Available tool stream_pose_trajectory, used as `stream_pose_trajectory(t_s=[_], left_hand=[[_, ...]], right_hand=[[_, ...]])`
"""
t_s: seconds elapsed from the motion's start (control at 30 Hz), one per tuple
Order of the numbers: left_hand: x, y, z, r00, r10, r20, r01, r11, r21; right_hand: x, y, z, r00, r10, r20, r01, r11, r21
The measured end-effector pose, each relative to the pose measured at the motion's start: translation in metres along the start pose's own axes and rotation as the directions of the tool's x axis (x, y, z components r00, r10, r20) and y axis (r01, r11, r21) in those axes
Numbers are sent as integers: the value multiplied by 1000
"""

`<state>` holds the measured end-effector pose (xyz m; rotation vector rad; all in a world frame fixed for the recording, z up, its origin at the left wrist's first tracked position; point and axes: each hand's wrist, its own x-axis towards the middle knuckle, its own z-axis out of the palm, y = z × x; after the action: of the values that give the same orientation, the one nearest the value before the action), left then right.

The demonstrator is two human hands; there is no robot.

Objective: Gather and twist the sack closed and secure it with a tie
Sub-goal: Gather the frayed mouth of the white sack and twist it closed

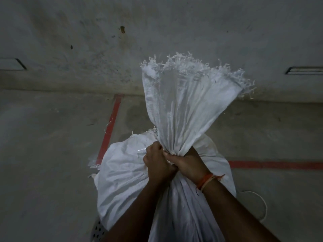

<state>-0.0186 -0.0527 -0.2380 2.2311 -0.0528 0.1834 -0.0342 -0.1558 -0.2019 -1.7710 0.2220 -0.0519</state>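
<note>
Sack (132,173): stood on the floor (52,154) at 6 o'clock, neck bunched, frayed mouth (190,79) fanned toward 12 | left hand (160,162): clenched on the neck | right hand (187,163): clenched beside it, touching | step: twist judged unfinished; neck is best wrung tight, low against the fill | cord (262,205): lying at 4 o'clock, possibly the tie

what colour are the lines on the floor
Red lines on the grey floor, seen in the head view.

Woven white plastic sack (132,173) with frayed edge; rough, matt, stained concrete floor (52,154).
</note>
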Motion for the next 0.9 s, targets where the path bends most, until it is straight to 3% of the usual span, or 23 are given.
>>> stream_pose_trajectory(t_s=[0.17, 0.23, 0.37, 0.43, 0.5, 0.53, 0.6, 0.73, 0.9], left_hand=[[-1, -3, 4, 999, 16, -34, -20, 995, -101], [1, -7, 8, 998, 65, -13, -65, 997, -46], [4, -10, 6, 997, 56, 56, -54, 998, -25], [4, -7, 3, 998, 39, 54, -37, 999, -39], [5, -5, 3, 999, -11, 51, 13, 999, -40], [5, -5, 4, 998, -37, 44, 38, 999, -39], [5, -8, 9, 998, -50, 42, 51, 999, -16], [7, -16, 16, 999, -29, 42, 25, 996, 88], [8, -21, 26, 997, -83, -8, 83, 991, 102]], right_hand=[[-5, 0, 6, 971, -202, -127, 168, 956, -241], [-2, -6, 2, 961, -234, -148, 187, 943, -277], [-3, -14, -20, 961, -265, -79, 219, 904, -366], [-18, 2, -24, 964, -265, 18, 231, 802, -550], [-36, 21, -18, 986, -158, 56, 142, 613, -777], [-40, 27, -14, 997, -65, 43, 73, 593, -802], [-38, 45, -17, 994, -103, -47, 28, 625, -780], [-52, 61, -7, 987, -162, 2, 77, 459, -885], [-46, 59, -2, 996, -51, 71, 87, 484, -871]])
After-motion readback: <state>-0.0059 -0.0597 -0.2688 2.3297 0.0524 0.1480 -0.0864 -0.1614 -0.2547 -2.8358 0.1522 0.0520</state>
